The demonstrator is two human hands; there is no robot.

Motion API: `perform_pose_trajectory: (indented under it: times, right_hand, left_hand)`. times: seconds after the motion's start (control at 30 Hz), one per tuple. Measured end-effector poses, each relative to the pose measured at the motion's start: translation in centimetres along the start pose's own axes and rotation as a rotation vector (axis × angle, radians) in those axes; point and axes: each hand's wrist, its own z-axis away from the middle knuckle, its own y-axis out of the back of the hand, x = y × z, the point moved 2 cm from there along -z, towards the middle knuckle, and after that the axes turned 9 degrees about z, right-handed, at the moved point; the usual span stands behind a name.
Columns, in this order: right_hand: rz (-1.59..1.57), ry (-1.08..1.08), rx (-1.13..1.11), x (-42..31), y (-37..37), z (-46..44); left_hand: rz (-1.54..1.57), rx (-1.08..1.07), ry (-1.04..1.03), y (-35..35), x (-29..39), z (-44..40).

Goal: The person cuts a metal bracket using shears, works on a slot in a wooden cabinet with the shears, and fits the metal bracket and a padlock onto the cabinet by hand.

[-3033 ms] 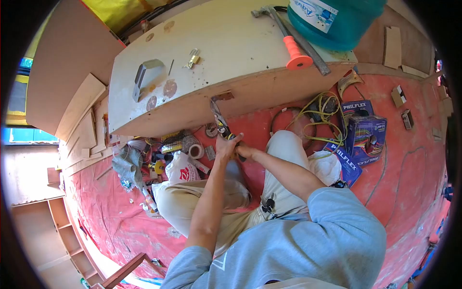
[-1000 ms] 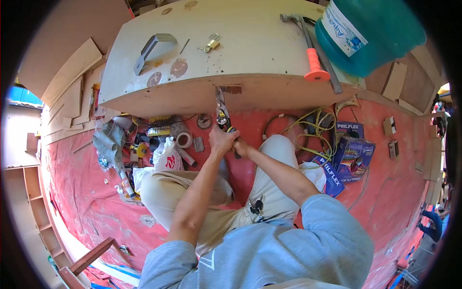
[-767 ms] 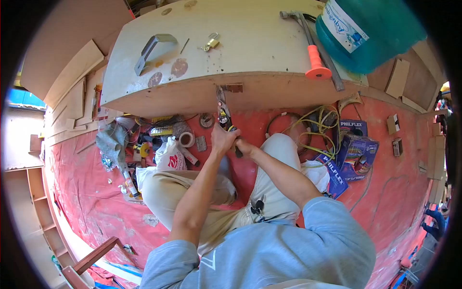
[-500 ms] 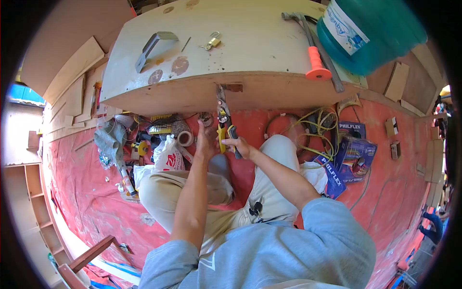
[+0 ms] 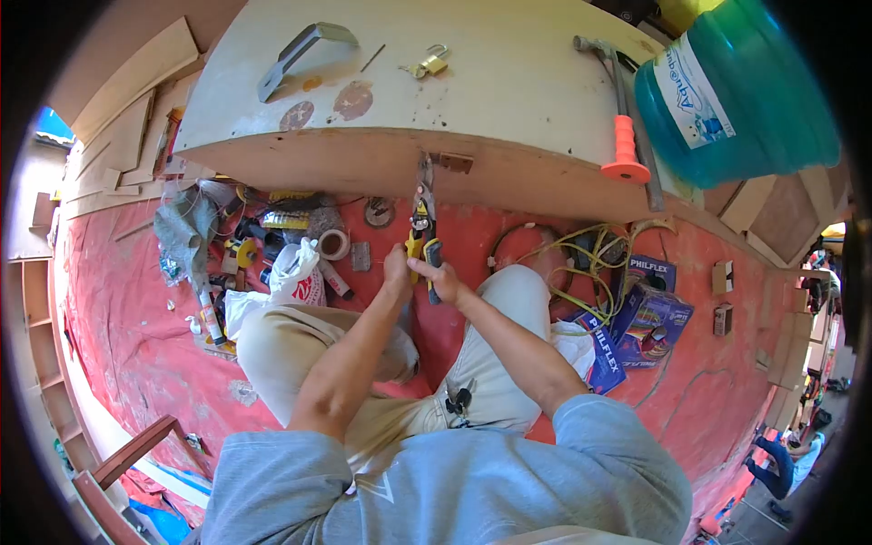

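A pair of tin snips (image 5: 422,218) with yellow and black handles points away from me, its jaws up against the front edge of the wooden panel (image 5: 363,168), beside a small rectangular cutout (image 5: 456,162). My right hand (image 5: 440,280) is closed around the handles from the right. On the other side, my left hand (image 5: 397,268) is closed at the yellow handle, its fingers partly hidden. On the pale top surface lie a bent metal bracket (image 5: 295,54), a thin metal rod (image 5: 372,57) and an open brass padlock (image 5: 431,64).
A hammer with an orange grip (image 5: 624,145) lies by a teal water jug (image 5: 740,100) on the right. Left on the red floor sheet (image 5: 145,300) are a white plastic bag (image 5: 295,272) and tape roll (image 5: 333,244). Yellow cable (image 5: 581,259) and Philflex boxes (image 5: 649,322) sit right.
My left hand has gone from open beside the snips to closed at their yellow handle. My right hand stays on the handles. The view has shifted slightly.
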Motion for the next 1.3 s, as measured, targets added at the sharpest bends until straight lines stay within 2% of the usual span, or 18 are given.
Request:
perform_pose_trajectory:
  times: [0.17, 0.33, 0.4, 0.43, 0.5, 0.57, 0.6, 0.67, 0.73, 0.8, 0.93, 1.07, 1.1, 1.2, 1.23, 1.3]
  right_hand:
    - [-0.055, 0.081, -0.003, -0.5, -0.5, 0.3]
    - [-0.034, 0.108, -0.024, 0.3, 0.0, -0.2]
    - [-0.062, 0.132, -0.003, 1.3, -0.1, -0.9]
    - [0.099, 0.143, 0.102, 0.9, -0.7, -1.3]
    - [0.424, 0.163, 0.308, -0.1, -2.1, -1.8]
    - [0.438, 0.142, 0.260, 2.2, -2.7, -1.9]
    - [0.451, 0.138, 0.247, 2.6, -2.2, -2.7]
    - [0.390, 0.051, 0.149, 2.4, -2.1, -1.7]
    - [0.293, -0.005, 0.023, 1.8, -1.9, -2.2]
    - [0.241, 0.028, -0.032, 1.3, -2.3, -1.9]
    - [0.397, -0.071, -0.159, 1.7, -1.3, -1.9]
    - [0.383, 0.227, 0.077, 1.5, -1.7, -0.6]
    - [0.438, 0.019, 0.013, 1.3, -1.5, -0.2]
    - [0.468, -0.210, -0.090, 1.6, -1.9, -0.4]
    - [0.505, -0.184, -0.073, 1.2, -1.9, -0.2]
    - [0.596, -0.138, -0.057, 0.3, -2.1, 0.3]
  left_hand:
    - [-0.015, 0.109, -0.026, 0.2, -0.5, -0.1]
    - [0.080, 0.112, 0.040, -0.2, -0.4, 0.3]
    - [0.064, 0.097, -0.022, -0.7, -1.0, 0.5]
    - [0.052, 0.098, -0.056, -0.2, -1.2, 0.5]
    - [0.277, 0.063, 0.040, 3.1, -5.1, -2.0]
    - [0.496, -0.018, 0.107, 4.9, -6.7, -5.2]
    - [0.427, -0.098, 0.204, 4.3, -5.6, -4.0]
    - [0.258, -0.136, 0.264, 2.2, -0.9, 0.7]
    - [0.166, -0.135, 0.225, 2.2, 0.0, 0.4]
    - [0.106, -0.146, 0.181, 3.0, 0.2, 0.3]
    - [0.101, -0.182, 0.118, 4.3, -1.1, -1.8]
    - [0.094, -0.143, 0.068, 3.2, 1.2, -0.7]
    - [0.121, -0.221, 0.041, 3.3, 1.6, -1.2]
    - [0.101, -0.175, 0.155, 2.7, 3.4, -0.4]
    - [0.056, -0.229, 0.150, 2.6, 3.7, -0.4]
    - [-0.052, -0.199, 0.122, 1.2, 4.1, 1.0]
